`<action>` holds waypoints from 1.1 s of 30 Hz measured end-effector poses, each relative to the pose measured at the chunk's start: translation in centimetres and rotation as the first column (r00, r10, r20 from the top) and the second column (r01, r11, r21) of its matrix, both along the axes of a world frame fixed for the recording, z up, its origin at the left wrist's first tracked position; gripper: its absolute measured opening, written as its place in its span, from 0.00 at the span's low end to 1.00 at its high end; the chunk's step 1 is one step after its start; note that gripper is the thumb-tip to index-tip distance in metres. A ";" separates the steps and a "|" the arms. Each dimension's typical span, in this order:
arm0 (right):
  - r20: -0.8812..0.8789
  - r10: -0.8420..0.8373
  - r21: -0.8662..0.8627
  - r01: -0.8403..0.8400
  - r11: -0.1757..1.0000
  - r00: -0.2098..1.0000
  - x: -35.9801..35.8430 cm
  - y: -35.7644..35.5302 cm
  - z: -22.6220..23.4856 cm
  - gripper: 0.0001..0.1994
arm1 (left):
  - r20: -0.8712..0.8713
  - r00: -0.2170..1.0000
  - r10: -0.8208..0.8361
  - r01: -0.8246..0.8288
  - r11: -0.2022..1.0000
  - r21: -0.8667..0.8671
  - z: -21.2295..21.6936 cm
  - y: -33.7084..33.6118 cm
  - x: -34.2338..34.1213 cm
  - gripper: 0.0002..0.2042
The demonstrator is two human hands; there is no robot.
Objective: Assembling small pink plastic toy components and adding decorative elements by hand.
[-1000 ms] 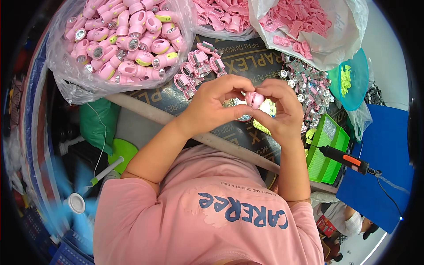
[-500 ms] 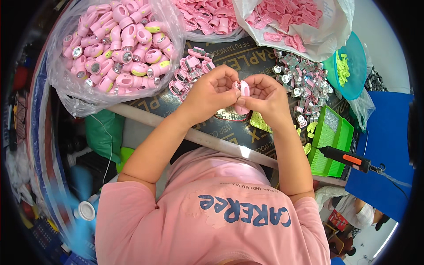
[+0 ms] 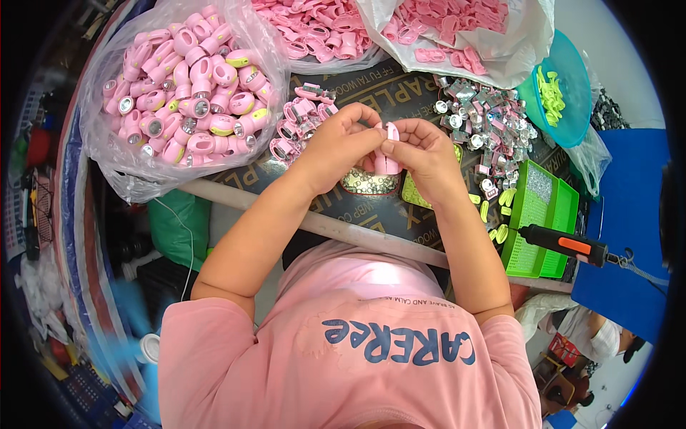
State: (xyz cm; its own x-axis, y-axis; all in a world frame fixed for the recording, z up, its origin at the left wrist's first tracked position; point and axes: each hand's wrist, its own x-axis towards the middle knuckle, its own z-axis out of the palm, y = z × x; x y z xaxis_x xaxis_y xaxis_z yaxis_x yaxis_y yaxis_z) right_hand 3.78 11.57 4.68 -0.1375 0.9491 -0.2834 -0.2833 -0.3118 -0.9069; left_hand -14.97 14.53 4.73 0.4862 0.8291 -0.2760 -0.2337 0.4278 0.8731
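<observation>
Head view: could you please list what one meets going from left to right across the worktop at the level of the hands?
Clear bag of pink assembled parts → loose pink shells → left hand → pink part held between both hands → right hand → heap of small metal parts → green tray → blue board.

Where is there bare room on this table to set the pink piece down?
A bare strip of brown table lies beneath both hands, along the near edge by the pale bar. Elsewhere it is crowded: bag of pink casings left, metal parts and green trays right.
</observation>
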 end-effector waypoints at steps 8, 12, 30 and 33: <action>-0.402 -0.072 0.030 0.091 0.995 0.913 1.3 -1.1 -0.2 0.19 | -0.004 1.000 -0.022 0.022 0.953 0.303 -0.3 -2.1 0.6 0.29; -0.488 -0.091 0.068 0.141 0.988 0.868 1.6 -1.7 -0.5 0.21 | 0.013 0.988 0.154 -0.151 0.950 0.274 -0.7 -2.4 1.3 0.19; 0.354 0.110 0.291 -0.221 0.931 0.929 2.5 -1.3 3.8 0.31 | 0.254 0.964 0.078 -0.066 0.996 -0.057 0.2 -2.1 1.2 0.20; 0.492 0.077 0.360 -0.284 0.889 0.867 1.9 -1.5 3.9 0.33 | 0.282 0.958 0.055 -0.032 0.996 -0.086 -0.3 -2.0 1.1 0.24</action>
